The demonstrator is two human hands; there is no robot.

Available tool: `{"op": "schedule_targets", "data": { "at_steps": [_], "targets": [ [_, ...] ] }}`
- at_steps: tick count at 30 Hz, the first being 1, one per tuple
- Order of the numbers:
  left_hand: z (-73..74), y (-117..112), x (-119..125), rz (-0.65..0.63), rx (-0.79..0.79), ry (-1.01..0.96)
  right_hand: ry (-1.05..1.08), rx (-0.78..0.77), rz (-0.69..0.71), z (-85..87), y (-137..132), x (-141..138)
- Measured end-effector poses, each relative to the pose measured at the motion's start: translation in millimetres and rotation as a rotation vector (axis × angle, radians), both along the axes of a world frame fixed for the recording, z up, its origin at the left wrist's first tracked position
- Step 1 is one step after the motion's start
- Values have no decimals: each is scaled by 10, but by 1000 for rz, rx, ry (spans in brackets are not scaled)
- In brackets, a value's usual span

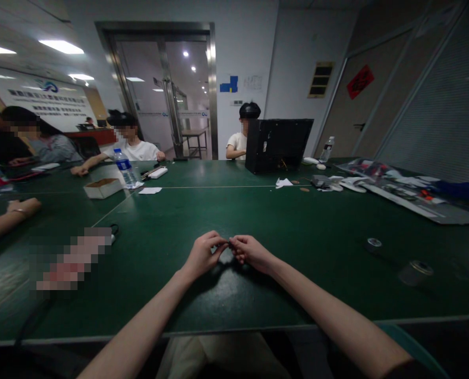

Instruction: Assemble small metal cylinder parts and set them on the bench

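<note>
My left hand (206,252) and my right hand (251,251) meet just above the green table (202,210), near its front edge. Between their fingertips is a small dark piece (228,242), too small to name. The left thumb and index finger pinch it from one side. On the other side, the right fingers are curled closed around it, hiding part of it. To the right stand a small round container (373,244) and a larger cylindrical can (416,272), both apart from my hands.
A black box-like case (283,142) stands at the far side, with a person behind it. Further left are a water bottle (126,168) and an open small box (103,188). Assorted packets lie on a board (423,205) at right. A co-worker's hand (24,207) rests at left.
</note>
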State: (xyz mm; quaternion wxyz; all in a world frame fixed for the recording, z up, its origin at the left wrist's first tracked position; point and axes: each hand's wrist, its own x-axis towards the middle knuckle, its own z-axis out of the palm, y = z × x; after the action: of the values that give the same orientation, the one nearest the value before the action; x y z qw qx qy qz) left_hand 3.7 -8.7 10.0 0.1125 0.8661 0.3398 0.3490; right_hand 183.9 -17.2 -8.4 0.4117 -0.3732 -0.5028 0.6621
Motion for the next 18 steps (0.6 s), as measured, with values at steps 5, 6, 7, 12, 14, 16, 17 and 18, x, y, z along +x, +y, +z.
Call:
{"op": "schedule_targets", "data": {
  "at_steps": [5, 6, 7, 12, 14, 16, 17, 18],
  "targets": [
    [8, -6, 1, 3, 6, -5, -15, 20, 4, 20, -12, -11],
    [13, -9, 2, 4, 2, -13, -18, 25, 3, 22, -14, -11],
    [18, -13, 3, 5, -3, -19, -20, 29, 4, 24, -17, -12],
    [26, -20, 7, -10, -3, -32, -20, 28, 15, 30, -23, -15],
    [23, -18, 8, -12, 2, -41, -7, 19, 13, 20, -14, -13],
    [20, -14, 8, -5, 4, -57, 16, 7, 1, 4, 0, -8],
    [18, -11, 7, 0, 5, -67, 27, 1, -4, -4, 6, -6],
    [16, -8, 5, 6, 7, -77, 37, -4, -6, -8, 10, -3]
  ]
}}
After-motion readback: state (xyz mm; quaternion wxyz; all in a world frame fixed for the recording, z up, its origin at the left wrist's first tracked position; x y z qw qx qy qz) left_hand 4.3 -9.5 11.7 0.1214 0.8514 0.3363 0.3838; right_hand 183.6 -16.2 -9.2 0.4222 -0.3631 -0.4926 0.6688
